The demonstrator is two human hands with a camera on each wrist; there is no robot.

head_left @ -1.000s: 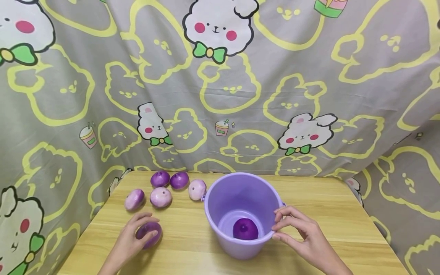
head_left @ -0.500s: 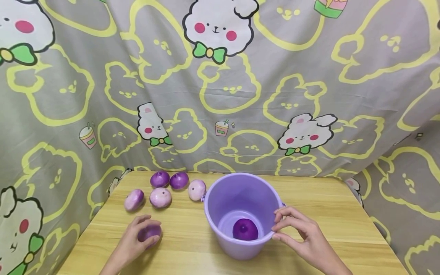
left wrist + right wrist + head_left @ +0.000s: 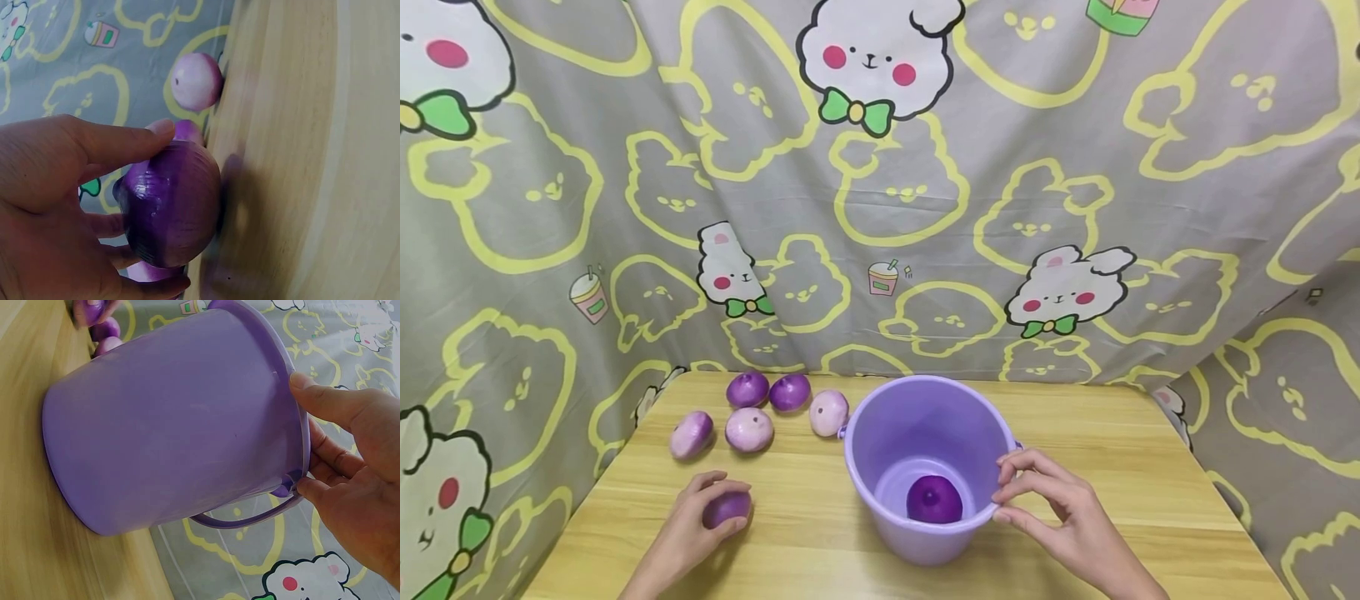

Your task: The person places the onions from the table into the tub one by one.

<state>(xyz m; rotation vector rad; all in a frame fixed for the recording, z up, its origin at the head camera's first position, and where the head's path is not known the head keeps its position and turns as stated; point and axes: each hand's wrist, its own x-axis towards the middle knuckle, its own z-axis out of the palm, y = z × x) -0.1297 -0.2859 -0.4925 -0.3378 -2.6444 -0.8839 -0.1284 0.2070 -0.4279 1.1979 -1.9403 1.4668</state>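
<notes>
My left hand (image 3: pixel 688 523) grips a purple onion (image 3: pixel 178 203) with its thumb on one side and fingers on the other, close over the table at the front left. In the left wrist view the thumb lies along the onion's upper side. My right hand (image 3: pixel 1067 512) pinches the right rim of a lilac bucket (image 3: pixel 181 425), thumb outside and fingers over the edge. The bucket stands upright in the middle of the table, and one dark purple onion (image 3: pixel 935 500) lies on its bottom.
Several more onions sit at the back left, among them a pale onion (image 3: pixel 829 413) right beside the bucket and a two-toned onion (image 3: pixel 692 436) at the far left. A patterned curtain (image 3: pixel 910 208) hangs behind the wooden table (image 3: pixel 1112 433). The bucket's handle (image 3: pixel 244 520) hangs down.
The left hand's fingers have closed further round the onion, which has turned slightly within them. The right hand and bucket have stayed in place.
</notes>
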